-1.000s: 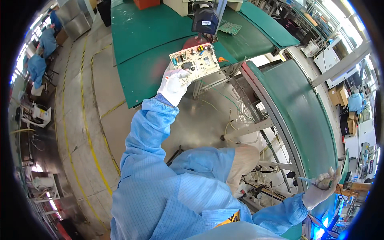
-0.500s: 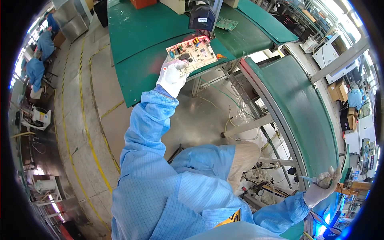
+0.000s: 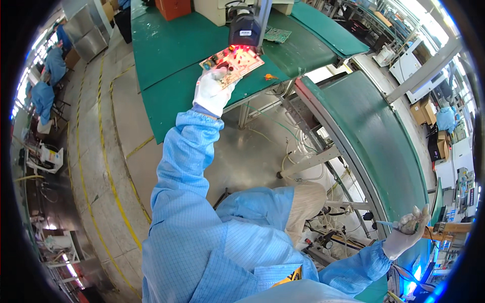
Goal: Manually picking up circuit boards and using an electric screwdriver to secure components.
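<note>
My left hand (image 3: 213,93), in a white glove, is closed on the near left edge of a populated circuit board (image 3: 233,69). The board is tilted above the front of the green table, just beneath a black scanner head (image 3: 246,26). Bright red light from the scanner falls on the board's far part. Off to the lower right, beside the curved conveyor, my gloved right hand (image 3: 408,231) is partly curled around a thin, pale, stick-like tool (image 3: 389,223). I cannot make out the tool's exact kind.
A second circuit board (image 3: 277,35) lies behind the scanner post. The green table (image 3: 177,65) carries a red-orange box (image 3: 173,8) at the back. A green curved conveyor (image 3: 374,121) runs along my right. Cables and a metal frame stand below; people sit far left.
My left hand has brought the circuit board closer beneath the scanner, and the red glow on it is much stronger. My right hand stays nearly where it was.
</note>
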The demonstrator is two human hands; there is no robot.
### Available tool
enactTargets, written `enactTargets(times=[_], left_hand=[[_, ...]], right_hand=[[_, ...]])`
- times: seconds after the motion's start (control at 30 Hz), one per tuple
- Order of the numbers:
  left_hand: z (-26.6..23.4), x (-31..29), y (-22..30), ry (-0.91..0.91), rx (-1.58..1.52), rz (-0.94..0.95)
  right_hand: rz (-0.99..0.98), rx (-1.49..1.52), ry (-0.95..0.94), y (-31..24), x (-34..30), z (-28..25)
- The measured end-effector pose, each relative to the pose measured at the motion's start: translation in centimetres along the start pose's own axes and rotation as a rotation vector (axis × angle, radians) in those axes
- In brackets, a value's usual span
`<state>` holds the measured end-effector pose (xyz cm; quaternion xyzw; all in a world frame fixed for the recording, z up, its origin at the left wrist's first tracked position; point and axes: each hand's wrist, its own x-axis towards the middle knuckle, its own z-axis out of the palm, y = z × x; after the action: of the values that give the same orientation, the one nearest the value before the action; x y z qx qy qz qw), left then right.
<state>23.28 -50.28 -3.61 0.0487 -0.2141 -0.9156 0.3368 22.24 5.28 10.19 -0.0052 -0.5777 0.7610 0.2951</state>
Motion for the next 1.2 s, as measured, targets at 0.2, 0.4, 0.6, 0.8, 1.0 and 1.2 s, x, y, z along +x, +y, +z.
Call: enactTargets(times=[0.2, 0.4, 0.6, 0.8, 1.0, 1.2], left_hand=[[0.3, -1.5, -1.2, 0.054, -0.006, -0.093], [3.8, -6.4, -5.5, -0.011, -0.03, -0.347], [6.8, -9.7, -12.0, -0.247, -0.005, -0.6], [11.8, -14.0, -15.9, -0.432, -0.045, -0.893], [12.4, -17.3, -19.6, -0.444, -0.003, -0.935], [13.1, -19.3, -20.5, -0.394, 0.013, -1.114]], right_hand=[[-0.002, -0.09, -0.066, 0.0, -0.1, -0.6], [0.032, -0.018, -0.065, -0.2, -0.2, 1.1], [0.064, 0.013, -0.129, -0.9, -1.6, 4.3], [0.016, 0.109, -0.165, -0.4, -2.4, 6.2], [-0.005, 0.107, -0.202, -0.1, -2.3, 6.4], [0.059, 0.145, -0.224, -0.1, -2.2, 5.6]])
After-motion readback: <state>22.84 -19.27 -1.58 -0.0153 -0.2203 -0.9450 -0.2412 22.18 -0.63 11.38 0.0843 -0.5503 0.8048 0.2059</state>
